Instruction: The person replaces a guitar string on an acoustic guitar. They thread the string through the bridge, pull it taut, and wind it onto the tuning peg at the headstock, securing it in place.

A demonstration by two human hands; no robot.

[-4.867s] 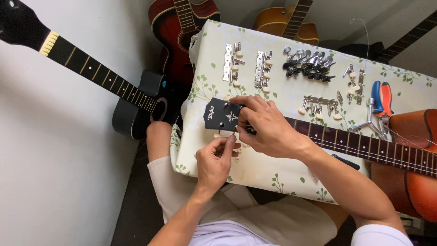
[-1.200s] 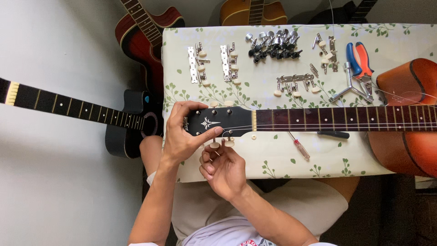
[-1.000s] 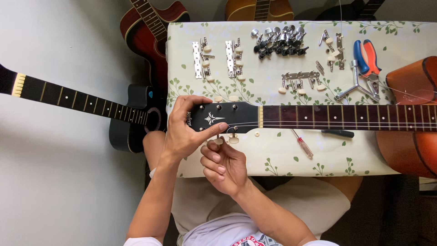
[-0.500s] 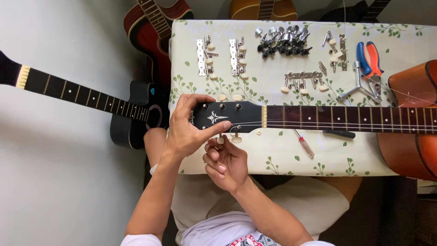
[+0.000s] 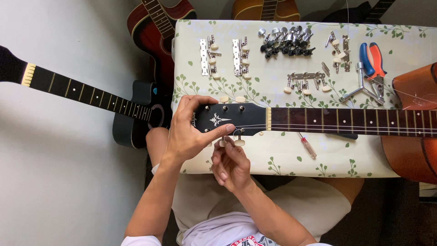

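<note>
A guitar lies across the table with its black headstock (image 5: pixel 236 117) towards me and its dark neck (image 5: pixel 346 121) running right to the orange-brown body (image 5: pixel 409 150). My left hand (image 5: pixel 187 134) wraps around the end of the headstock, thumb across its face. Just below it, my right hand (image 5: pixel 230 163) pinches a cream tuning peg (image 5: pixel 223 142) on the headstock's near edge. A second cream peg (image 5: pixel 239 142) sits beside it. Thin strings run along the neck.
The floral-cloth table (image 5: pixel 282 159) carries two metal tuner strips (image 5: pixel 207 57), a pile of loose tuners (image 5: pixel 284 38), blue and red pliers (image 5: pixel 371 59), a metal wrench (image 5: pixel 359 89) and a small red-handled screwdriver (image 5: pixel 308 148). A black guitar (image 5: pixel 91 98) and a red guitar (image 5: pixel 157 27) stand at left.
About five seconds ago my right hand covered the headstock and my left held a peg; now they have swapped. Over the last second the hands hold nearly still.
</note>
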